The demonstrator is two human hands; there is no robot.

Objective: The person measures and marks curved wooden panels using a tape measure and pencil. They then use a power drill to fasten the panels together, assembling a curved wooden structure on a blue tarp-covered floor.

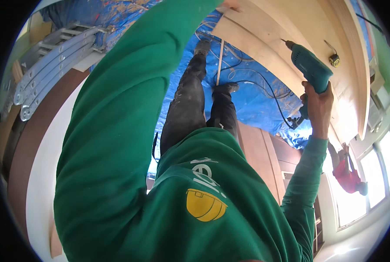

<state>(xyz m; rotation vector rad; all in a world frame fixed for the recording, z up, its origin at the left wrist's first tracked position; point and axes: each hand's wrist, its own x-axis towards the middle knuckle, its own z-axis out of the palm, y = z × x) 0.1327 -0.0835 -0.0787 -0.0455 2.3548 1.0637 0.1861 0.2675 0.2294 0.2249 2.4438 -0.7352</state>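
My right hand [320, 107] is wrapped round the handle of a teal corded power drill [310, 67]. The drill tilts to the upper left, and its thin bit ends just over a pale wooden board [264, 41]. A black cord hangs from the handle's base. My left arm reaches up across the view in a green sleeve. Only a small part of my left hand [232, 5] shows at the top edge, by the board's far end; its fingers are too cut off to read. A black and yellow tape measure [334, 60] rests on the wood, right of the drill.
Blue plastic sheeting [258, 98] covers the floor, with loose cords and a thin wooden strip [220, 61] near my feet. A folded metal ladder [57, 65] lies at left beside brown panels [33, 144]. Another person in red [348, 174] is by the windows at right.
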